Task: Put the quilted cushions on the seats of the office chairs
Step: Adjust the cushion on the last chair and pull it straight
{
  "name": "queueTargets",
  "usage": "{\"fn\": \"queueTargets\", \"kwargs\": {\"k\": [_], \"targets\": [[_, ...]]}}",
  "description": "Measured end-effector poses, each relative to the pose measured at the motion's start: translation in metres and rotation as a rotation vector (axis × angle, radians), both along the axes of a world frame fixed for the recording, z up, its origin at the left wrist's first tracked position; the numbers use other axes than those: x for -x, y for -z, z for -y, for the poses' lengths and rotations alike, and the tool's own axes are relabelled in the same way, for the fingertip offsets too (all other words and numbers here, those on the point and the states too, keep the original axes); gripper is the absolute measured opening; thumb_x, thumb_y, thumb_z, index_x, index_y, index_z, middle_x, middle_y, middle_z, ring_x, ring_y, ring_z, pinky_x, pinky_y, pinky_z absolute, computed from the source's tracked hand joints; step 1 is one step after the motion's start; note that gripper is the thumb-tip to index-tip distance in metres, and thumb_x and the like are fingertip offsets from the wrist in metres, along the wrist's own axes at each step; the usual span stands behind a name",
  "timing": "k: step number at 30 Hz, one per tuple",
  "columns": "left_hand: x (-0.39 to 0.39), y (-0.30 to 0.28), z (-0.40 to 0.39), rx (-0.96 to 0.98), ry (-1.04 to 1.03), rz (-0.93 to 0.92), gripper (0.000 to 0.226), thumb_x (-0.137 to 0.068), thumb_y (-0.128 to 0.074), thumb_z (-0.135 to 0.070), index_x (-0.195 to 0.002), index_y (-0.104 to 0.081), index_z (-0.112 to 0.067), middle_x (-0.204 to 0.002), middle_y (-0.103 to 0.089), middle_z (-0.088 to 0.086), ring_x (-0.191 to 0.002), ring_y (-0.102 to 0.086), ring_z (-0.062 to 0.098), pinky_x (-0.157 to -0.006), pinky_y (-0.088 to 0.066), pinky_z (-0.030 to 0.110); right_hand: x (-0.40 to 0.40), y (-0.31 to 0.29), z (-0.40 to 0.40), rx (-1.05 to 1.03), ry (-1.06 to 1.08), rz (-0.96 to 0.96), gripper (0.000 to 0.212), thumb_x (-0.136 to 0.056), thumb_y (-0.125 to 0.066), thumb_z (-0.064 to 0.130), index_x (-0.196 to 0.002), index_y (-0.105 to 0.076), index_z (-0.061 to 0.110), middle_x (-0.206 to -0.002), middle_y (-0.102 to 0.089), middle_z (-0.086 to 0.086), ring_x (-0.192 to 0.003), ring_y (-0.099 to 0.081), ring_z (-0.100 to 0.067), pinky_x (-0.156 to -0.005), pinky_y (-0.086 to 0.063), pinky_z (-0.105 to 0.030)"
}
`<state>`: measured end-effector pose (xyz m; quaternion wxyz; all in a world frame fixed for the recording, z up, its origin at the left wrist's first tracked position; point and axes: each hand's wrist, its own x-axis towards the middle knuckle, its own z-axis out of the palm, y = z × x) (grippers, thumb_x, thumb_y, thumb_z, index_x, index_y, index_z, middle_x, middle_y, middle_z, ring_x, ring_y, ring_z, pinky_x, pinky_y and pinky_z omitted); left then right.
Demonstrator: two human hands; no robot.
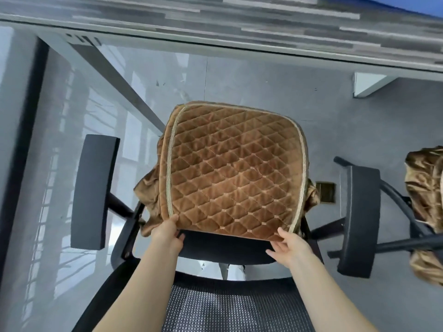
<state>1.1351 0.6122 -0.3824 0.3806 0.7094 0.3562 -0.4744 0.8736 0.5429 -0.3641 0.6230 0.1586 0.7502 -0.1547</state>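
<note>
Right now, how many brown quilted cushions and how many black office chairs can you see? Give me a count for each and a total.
Brown quilted cushions: 2, one on the near chair's seat, held at its near edge by the left hand and right hand; another at the right edge.
Black office chairs: 2, the near chair and a second chair partly cut off.
Total: 4

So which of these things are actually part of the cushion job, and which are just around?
Part of the job:
- brown quilted cushion, lying on the seat
- office chair under it
- left hand and right hand, gripping its near corners
- second chair at right, with brown fabric on it

Just around:
- desk
- desk leg
- grey floor
</note>
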Motion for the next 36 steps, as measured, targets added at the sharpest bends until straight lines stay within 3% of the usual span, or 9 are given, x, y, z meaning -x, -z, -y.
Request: {"fn": "queueTargets", "kwargs": {"k": [3, 6, 11, 13, 15, 20, 25, 29, 36], "targets": [[-0.007, 0.031, -0.019, -0.092, -0.049, -0.025, 0.046, -0.092, -0.053, -0.004, -0.137, -0.047, -0.012, -0.136, -0.053, 0.012, -0.119, -0.055, 0.033, -0.092, -0.048, 0.042, 0.000, 0.010, -0.011, -0.109, -0.075, -0.074, 0.042, -0.100, -0.044, 0.002, -0.142, -0.037, 0.000, -0.152, -0.035, -0.016, -0.139, -0.037, -0.030, -0.117, -0.021, -0.053], [-0.009, 0.064, -0.046, -0.135, -0.084, -0.054, 0.047, -0.090, -0.049, -0.005, -0.137, -0.049, -0.013, -0.131, -0.056, 0.018, -0.110, -0.059, 0.042, -0.091, -0.046, 0.065, 0.004, 0.016, -0.023, -0.174, -0.225, -0.137, 0.040, -0.099, -0.037, -0.005, -0.139, -0.039, -0.001, -0.145, -0.040, -0.019, -0.135, -0.039, -0.038, -0.112, -0.028, -0.053], [-0.007, 0.040, -0.028, -0.189, 0.199, 0.101, 0.042, -0.091, -0.055, -0.008, -0.133, -0.048, -0.009, -0.094, -0.055, 0.009, -0.079, -0.056, 0.025, -0.081, -0.045, 0.035, 0.019, 0.049, -0.026, -0.087, -0.534, -0.336, 0.042, -0.080, -0.058, 0.004, -0.121, -0.051, -0.002, -0.111, -0.061, -0.019, -0.095, -0.062, -0.034, -0.075, -0.055, -0.041], [-0.013, 0.035, -0.015, -0.276, 0.351, 0.213, 0.056, -0.084, -0.062, -0.012, -0.135, -0.039, -0.014, -0.120, -0.054, 0.014, -0.103, -0.057, 0.033, -0.081, -0.051, 0.043, 0.004, 0.038, -0.006, -0.033, -0.590, -0.310, 0.048, -0.080, -0.057, 0.005, -0.126, -0.048, 0.000, -0.113, -0.062, -0.016, -0.096, -0.062, -0.034, -0.080, -0.055, -0.041], [-0.019, 0.033, -0.004, -0.367, 0.634, 0.319, 0.077, -0.080, -0.062, -0.016, -0.147, -0.025, -0.011, -0.146, -0.039, 0.017, -0.128, -0.044, 0.038, -0.099, -0.045, 0.054, -0.012, 0.026, 0.017, -0.012, -0.627, -0.279, 0.047, -0.087, -0.057, 0.006, -0.132, -0.042, 0.002, -0.128, -0.054, -0.013, -0.113, -0.054, -0.035, -0.090, -0.046, -0.040], [-0.033, 0.048, 0.016, -0.238, 1.063, 0.414, 0.067, -0.091, -0.063, -0.016, -0.148, -0.030, -0.004, -0.144, -0.044, 0.019, -0.130, -0.044, 0.039, -0.106, -0.039, 0.048, -0.010, 0.045, 0.060, 0.117, -0.787, -0.505, 0.066, -0.087, -0.059, 0.012, -0.142, -0.025, 0.001, -0.141, -0.041, -0.019, -0.120, -0.049, -0.037, -0.089, -0.041, -0.038], [-0.039, 0.054, 0.020, -0.316, 1.139, 0.421, 0.071, -0.087, -0.070, -0.027, -0.142, -0.033, -0.004, -0.145, -0.037, 0.023, -0.132, -0.039, 0.042, -0.107, -0.036, 0.054, -0.001, 0.051, 0.056, 0.137, -0.916, -0.548, 0.064, -0.081, -0.070, 0.023, -0.133, -0.042, -0.002, -0.129, -0.054, -0.017, -0.115, -0.055, -0.037, -0.092, -0.047, -0.037], [-0.041, 0.054, 0.014, -0.335, 1.115, 0.422, 0.070, -0.086, -0.071, -0.021, -0.141, -0.030, -0.007, -0.146, -0.034, 0.024, -0.134, -0.034, 0.045, -0.107, -0.033, 0.057, 0.008, 0.053, 0.045, 0.146, -0.861, -0.498, 0.042, -0.085, -0.067, 0.020, -0.121, -0.053, 0.003, -0.110, -0.059, -0.011, -0.109, -0.057, -0.037, -0.094, -0.047, -0.041], [-0.037, 0.055, -0.012, -0.305, 1.238, 0.453, 0.058, -0.088, -0.066, -0.009, -0.133, -0.032, 0.002, -0.140, -0.035, 0.026, -0.128, -0.038, 0.045, -0.106, -0.036, 0.055, 0.016, 0.053, 0.020, 0.097, -0.855, -0.416, 0.048, -0.086, -0.064, 0.017, -0.128, -0.051, -0.001, -0.123, -0.059, -0.016, -0.110, -0.055, -0.037, -0.096, -0.046, -0.043]]}}
